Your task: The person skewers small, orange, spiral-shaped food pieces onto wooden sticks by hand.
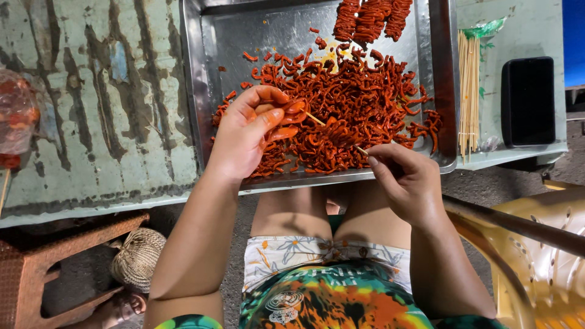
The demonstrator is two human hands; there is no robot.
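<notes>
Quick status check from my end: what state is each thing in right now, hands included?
Left hand: grip closed on a few red strips, at the skewer's tip.
Right hand: pinching the skewer's rear end.
Skewer: bare wood showing between the hands, tilted.
Metal tray: on the table, left half mostly bare.
Loose red strips: piled on the tray.
Finished skewers: loaded, at the tray's far edge.
Bundle of bare skewers: unused, beside the tray.
Black phone: screen dark.

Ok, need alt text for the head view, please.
Left hand pinches red curled snack pieces onto a thin wooden skewer whose other end the right hand holds, over a metal tray. A bundle of skewers lies at the right.
</notes>
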